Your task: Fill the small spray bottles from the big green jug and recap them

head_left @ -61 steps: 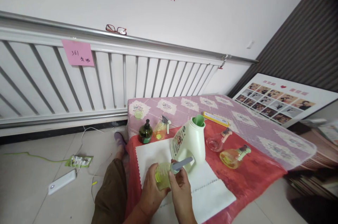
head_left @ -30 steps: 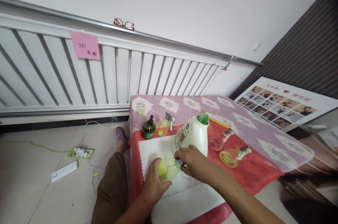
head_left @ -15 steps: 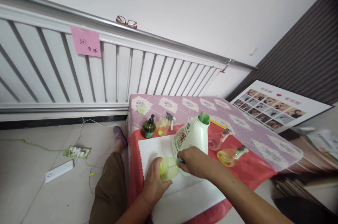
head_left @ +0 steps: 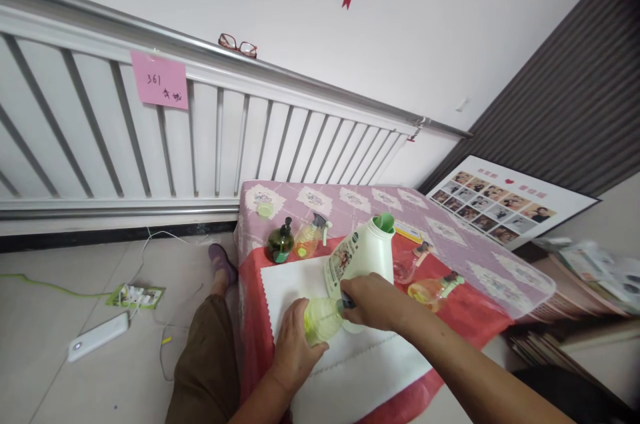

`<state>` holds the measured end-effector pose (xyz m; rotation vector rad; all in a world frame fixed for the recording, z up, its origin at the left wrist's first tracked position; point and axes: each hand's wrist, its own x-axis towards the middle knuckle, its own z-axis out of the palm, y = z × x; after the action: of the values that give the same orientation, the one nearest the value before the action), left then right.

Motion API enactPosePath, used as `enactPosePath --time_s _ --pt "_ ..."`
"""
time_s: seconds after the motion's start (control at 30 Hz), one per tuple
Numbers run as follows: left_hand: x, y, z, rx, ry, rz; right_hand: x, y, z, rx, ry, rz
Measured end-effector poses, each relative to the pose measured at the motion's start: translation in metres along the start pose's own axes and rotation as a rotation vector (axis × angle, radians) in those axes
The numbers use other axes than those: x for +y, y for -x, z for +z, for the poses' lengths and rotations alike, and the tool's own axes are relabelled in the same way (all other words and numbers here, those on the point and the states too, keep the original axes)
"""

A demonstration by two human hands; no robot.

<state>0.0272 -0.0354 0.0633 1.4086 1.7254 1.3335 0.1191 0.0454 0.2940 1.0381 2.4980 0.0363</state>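
Observation:
My left hand (head_left: 295, 344) is wrapped round a see-through spray bottle (head_left: 321, 321) tinted yellow-green, tilted with its neck to the right. At that neck, my right hand (head_left: 373, 301) grips a dark spray head (head_left: 347, 299); most of it is hidden by my fingers. Just behind my right hand stands a large pale green jug (head_left: 367, 247) with a green open mouth and a printed label. A white mat (head_left: 295, 279) lies under the jug and my hands, on a red cloth (head_left: 255, 284).
Behind the mat stand a dark green pump bottle (head_left: 281, 242) and a spray bottle (head_left: 307, 241). A pinkish bottle (head_left: 404, 269) and a yellow spray bottle (head_left: 427, 292) lie to the right. A radiator (head_left: 225, 137) borders the patterned table (head_left: 353, 199). Cables and a power strip (head_left: 135, 296) are on the floor.
The spray bottle's neck has come more sideways toward my right hand, and more of its shoulder shows. Both hands keep their grip. The whole view has shifted slightly.

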Motion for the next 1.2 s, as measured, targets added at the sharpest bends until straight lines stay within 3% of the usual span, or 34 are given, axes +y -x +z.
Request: enactPosePath --time_s 0.63,1.2 --pt "0.0 0.001 0.002 -0.025 -0.024 0.01 -0.003 0.003 0.007 -0.008 -0.011 0.071" --pt "0.001 -0.002 0.005 0.02 0.021 0.007 -0.012 0.018 0.02 0.27 -0.241 0.056"
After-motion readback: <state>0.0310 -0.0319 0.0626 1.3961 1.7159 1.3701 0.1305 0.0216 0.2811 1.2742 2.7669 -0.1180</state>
